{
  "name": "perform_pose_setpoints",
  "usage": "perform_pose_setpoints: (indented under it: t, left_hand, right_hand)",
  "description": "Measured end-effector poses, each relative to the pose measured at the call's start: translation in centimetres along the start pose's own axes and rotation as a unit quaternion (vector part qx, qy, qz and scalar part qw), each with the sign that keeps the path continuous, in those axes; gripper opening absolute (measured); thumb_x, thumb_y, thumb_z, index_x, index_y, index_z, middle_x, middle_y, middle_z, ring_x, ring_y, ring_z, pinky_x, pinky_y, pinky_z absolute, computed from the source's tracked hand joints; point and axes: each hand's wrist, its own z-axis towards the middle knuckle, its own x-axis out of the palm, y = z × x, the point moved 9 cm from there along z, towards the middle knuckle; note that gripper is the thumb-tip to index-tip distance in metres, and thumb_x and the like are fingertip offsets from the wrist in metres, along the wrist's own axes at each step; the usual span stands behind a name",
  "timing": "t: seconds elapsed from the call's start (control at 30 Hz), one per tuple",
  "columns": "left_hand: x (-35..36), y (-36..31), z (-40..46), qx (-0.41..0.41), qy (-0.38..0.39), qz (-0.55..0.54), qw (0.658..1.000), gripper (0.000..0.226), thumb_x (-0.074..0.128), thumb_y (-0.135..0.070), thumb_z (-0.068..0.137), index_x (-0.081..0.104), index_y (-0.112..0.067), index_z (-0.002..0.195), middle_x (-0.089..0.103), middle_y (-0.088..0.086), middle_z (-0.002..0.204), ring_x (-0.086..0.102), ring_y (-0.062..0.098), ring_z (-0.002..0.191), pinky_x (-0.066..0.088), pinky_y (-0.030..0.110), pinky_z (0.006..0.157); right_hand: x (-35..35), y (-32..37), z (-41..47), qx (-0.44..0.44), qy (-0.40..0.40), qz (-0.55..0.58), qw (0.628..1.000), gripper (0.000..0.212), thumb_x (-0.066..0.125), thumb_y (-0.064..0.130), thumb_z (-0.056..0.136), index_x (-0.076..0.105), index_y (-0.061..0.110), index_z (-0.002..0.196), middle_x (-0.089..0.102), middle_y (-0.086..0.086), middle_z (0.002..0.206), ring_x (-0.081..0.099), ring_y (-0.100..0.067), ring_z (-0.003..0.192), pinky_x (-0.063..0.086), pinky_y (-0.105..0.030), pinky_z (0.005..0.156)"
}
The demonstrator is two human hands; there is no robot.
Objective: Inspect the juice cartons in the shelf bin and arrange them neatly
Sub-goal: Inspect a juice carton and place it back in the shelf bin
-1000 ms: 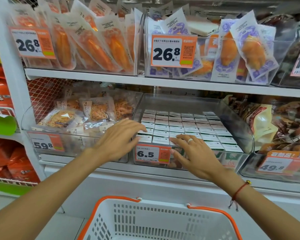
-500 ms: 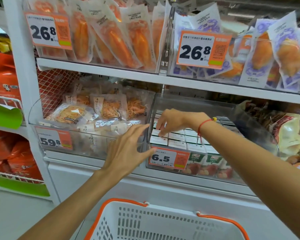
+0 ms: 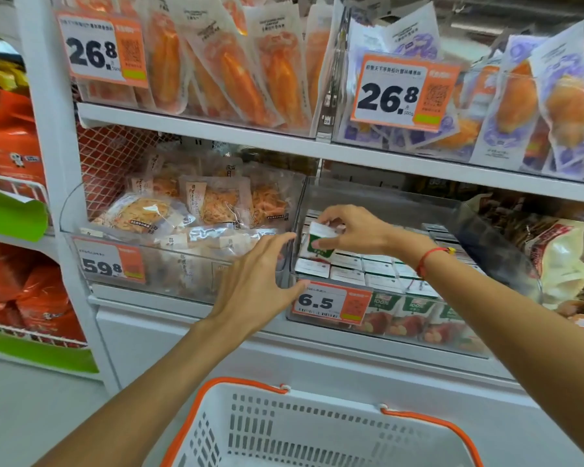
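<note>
A white basket (image 3: 317, 429) with orange handles sits nearest. Beyond it, the left hand (image 3: 260, 281) spreads wide with straight fingers at the front left corner of the clear shelf bin (image 3: 378, 197). Farther in, the right hand (image 3: 354, 229) pinches one juice carton (image 3: 319, 244), tilted and raised above the packed rows of cartons (image 3: 368, 267).

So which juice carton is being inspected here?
Find the clear plastic shelf bin with the orange 6.5 price tag. At its front-left corner, the right hand holds one small white-and-green juice carton, the only one lifted and tilted above the flat rows.
</note>
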Motion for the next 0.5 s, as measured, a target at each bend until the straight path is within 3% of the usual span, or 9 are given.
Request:
perform_pose_setpoints:
  t: [0.1,0.27,0.37,0.43,0.5]
  left_hand:
    - [-0.1,-0.4,0.2,-0.006,0.022,0.011,1.0,0.077,0.075,-0.049,0.078,0.036,-0.031,0.142,0.053,-0.006,0.136,0.061,0.017,0.11,0.05,0.031,0.08]
    - [-0.5,-2.5,-0.5,-0.021,0.065,-0.01,0.998,0.068,0.074,-0.029,0.083,0.038,-0.019,0.141,0.042,-0.002,0.142,0.049,0.017,0.123,0.035,0.021,0.089]
    - [-1.9,-4.9,-2.1,-0.027,0.071,-0.059,0.995,0.053,0.065,-0.017,0.09,0.042,-0.02,0.139,0.042,-0.002,0.141,0.046,0.017,0.126,0.033,0.022,0.095]
    - [-2.0,-6.1,-3.8,-0.068,0.115,-0.138,0.981,0.045,0.058,-0.02,0.095,0.044,-0.025,0.138,0.046,-0.003,0.138,0.047,0.014,0.124,0.039,0.031,0.101]
    - [-1.2,-7.4,-6.1,-0.107,0.186,-0.218,0.952,0.037,0.054,-0.028,0.098,0.048,-0.03,0.134,0.052,-0.007,0.129,0.05,0.008,0.117,0.041,0.033,0.097]
  right_hand:
    - [-2.6,0.6,-3.8,-0.031,-0.107,0.074,0.991,0.033,0.07,0.027,0.089,0.057,0.013,0.115,0.062,0.001,0.107,0.06,-0.019,0.099,0.049,-0.032,0.083]
    - [-5.0,2.0,-12.6,-0.053,-0.243,0.209,0.946,0.023,0.062,0.031,0.093,0.052,0.027,0.114,0.06,0.017,0.106,0.057,-0.003,0.097,0.047,-0.014,0.078]
    - [-4.1,2.4,-16.7,-0.028,-0.232,0.3,0.925,0.018,0.058,0.036,0.091,0.057,0.028,0.107,0.061,0.01,0.1,0.059,0.001,0.088,0.049,-0.012,0.069]
    - [-2.5,2.4,-18.9,0.0,-0.199,0.357,0.913,0.027,0.059,0.039,0.086,0.064,0.021,0.105,0.065,0.003,0.095,0.063,0.0,0.084,0.051,-0.015,0.065]
    - [-0.3,2.3,-20.6,0.032,-0.158,0.382,0.91,0.035,0.061,0.043,0.081,0.069,0.019,0.105,0.071,0.005,0.098,0.067,-0.003,0.089,0.052,-0.018,0.07]
